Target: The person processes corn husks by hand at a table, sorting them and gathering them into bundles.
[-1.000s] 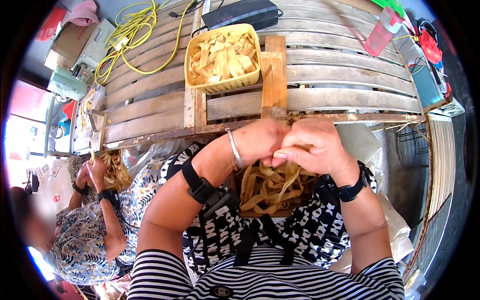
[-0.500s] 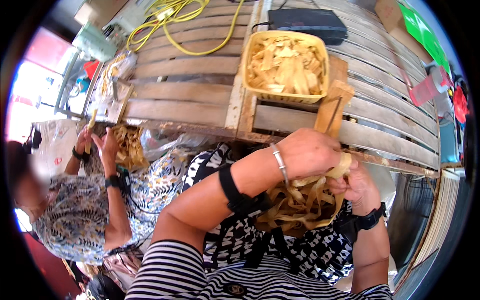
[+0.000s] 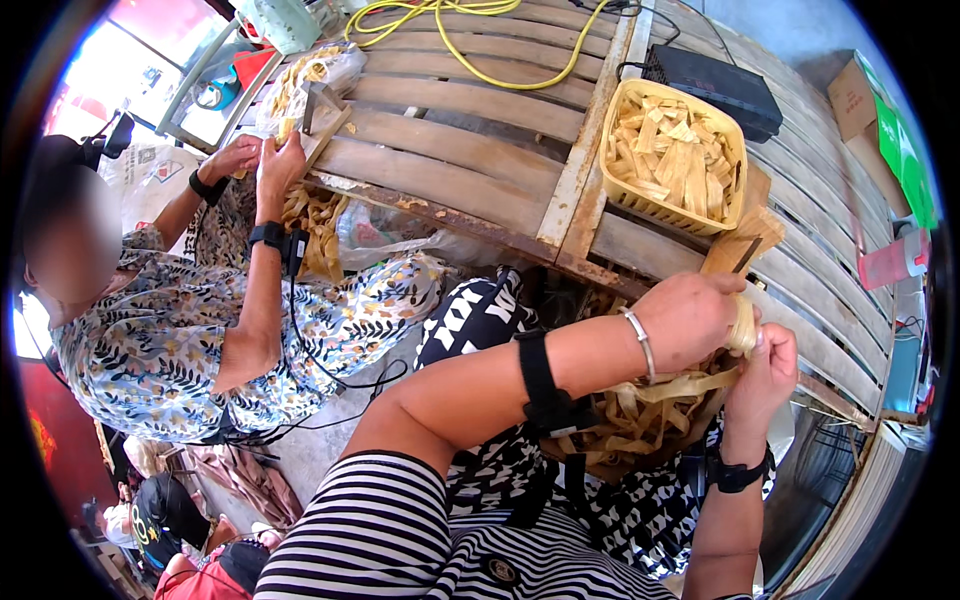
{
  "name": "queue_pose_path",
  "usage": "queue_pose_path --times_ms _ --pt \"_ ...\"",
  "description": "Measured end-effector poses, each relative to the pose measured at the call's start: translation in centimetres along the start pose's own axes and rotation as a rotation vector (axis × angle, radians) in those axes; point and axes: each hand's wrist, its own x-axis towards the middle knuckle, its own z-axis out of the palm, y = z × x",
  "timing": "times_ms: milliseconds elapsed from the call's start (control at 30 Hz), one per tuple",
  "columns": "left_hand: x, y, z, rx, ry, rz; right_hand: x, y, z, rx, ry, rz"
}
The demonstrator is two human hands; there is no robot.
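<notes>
My left hand [image 3: 690,318], with a bracelet at its wrist, is closed on a pale yellow ribbon-like strip [image 3: 742,330], which looks folded or wound into a small bundle. The fingers of my right hand [image 3: 766,372] pinch the bundle's lower end, just right of the left hand. A long loose tail hangs from it. Below both hands, a heap of tangled yellow-brown strips [image 3: 650,425] lies in my lap, partly hidden by my left forearm. Beyond my hands, a wooden block with a slot [image 3: 742,243] sits at the table's edge.
A yellow plastic basket [image 3: 612,190] of short folded pieces stands on the slatted table [image 3: 450,130]. Behind it are a black box [image 3: 715,88] and a yellow cable [image 3: 490,72]. At left, another person [image 3: 160,330] handles similar strips beside a plastic bag [image 3: 330,70].
The view has swung left, so the table and the other person appear shifted right. My hands have stayed together; the strip between them looks more compactly wound.
</notes>
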Motion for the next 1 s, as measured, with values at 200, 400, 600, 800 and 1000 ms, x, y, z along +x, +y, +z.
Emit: queue_pose_path --times_ms 200,400,600,800,1000 --pt "-1.1 -0.6 -0.9 0.097 -0.408 -0.071 0.0 -0.6 -0.5 -0.369 -0.304 0.099" --pt "-0.7 0.2 -1.0 -0.039 -0.262 -0.088 0.3 -0.3 0.2 -0.506 -0.422 0.003" --pt "-0.1 1.0 -2.8 -0.673 -0.057 -0.213 -0.2 -1.9 0.3 0.258 -0.318 0.698" --pt "-0.5 0.4 -3.7 -1.076 0.231 -0.367 0.0 -1.7 -0.5 0.535 -0.485 0.682" --pt "0.3 -0.9 -4.7 -0.965 0.131 -0.688 0.6 -0.8 -0.5 0.629 -0.439 0.812"
